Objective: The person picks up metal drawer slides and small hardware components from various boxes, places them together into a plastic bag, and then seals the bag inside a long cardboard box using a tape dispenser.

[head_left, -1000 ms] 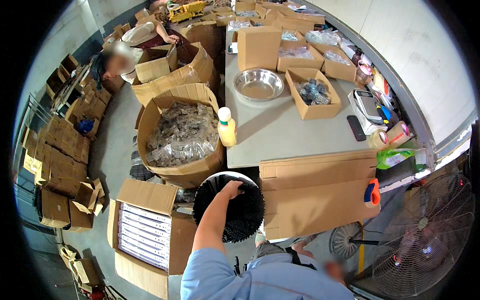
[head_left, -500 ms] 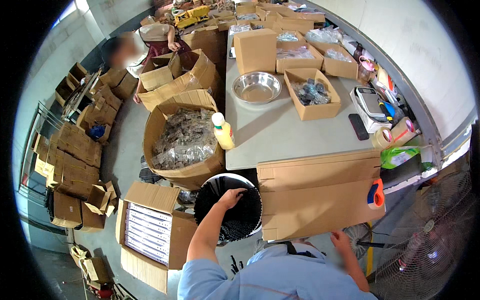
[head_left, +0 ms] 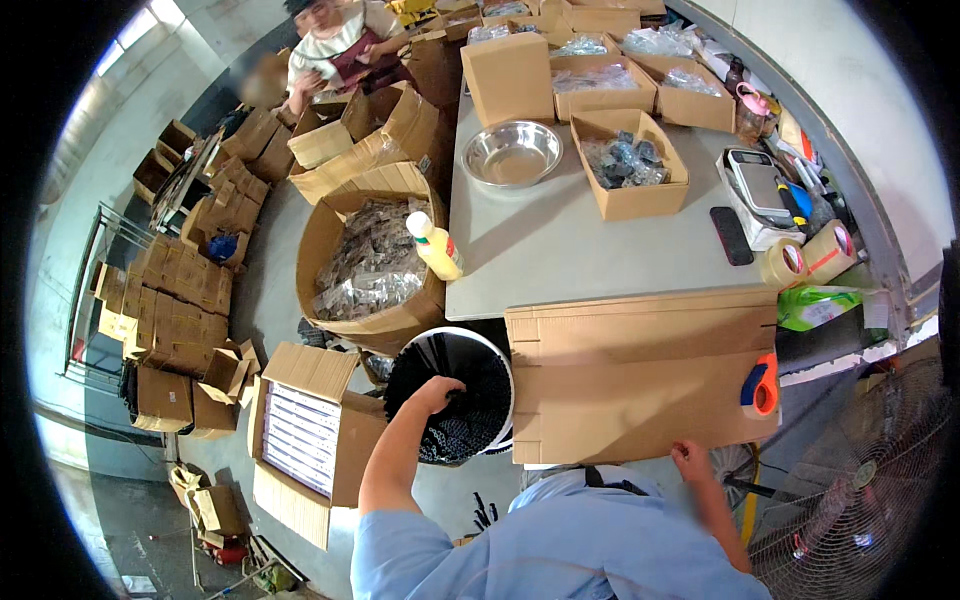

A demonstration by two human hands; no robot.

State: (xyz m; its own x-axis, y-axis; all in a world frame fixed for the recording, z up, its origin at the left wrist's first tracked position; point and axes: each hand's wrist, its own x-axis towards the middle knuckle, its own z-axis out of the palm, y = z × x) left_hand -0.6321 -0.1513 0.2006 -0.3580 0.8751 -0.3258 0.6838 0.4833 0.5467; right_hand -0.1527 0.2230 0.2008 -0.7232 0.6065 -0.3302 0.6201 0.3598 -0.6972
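My left hand (head_left: 438,394) reaches into a round white bucket (head_left: 507,362) filled with thin black pieces (head_left: 455,436). Its fingers are closed among them, and what they grip blends into the dark contents. At the near edge of a flattened cardboard carton (head_left: 630,375), my right hand (head_left: 690,461) is raised with curled fingers; nothing shows in it. An orange and blue tape dispenser (head_left: 764,385) lies on the right end of that cardboard.
Left of the bucket, an open carton (head_left: 362,450) holds white boxes. Behind stands a big carton (head_left: 425,320) of clear bags. The grey table (head_left: 620,265) bears a steel bowl (head_left: 512,155), a yellow bottle (head_left: 437,247) and a phone (head_left: 731,236). A fan (head_left: 865,475) stands right; a co-worker (head_left: 350,50) is far left.
My left hand has shifted slightly left and lower inside the bucket. My right hand has come up to the cardboard's near edge. The co-worker has straightened up, and the view has tilted.
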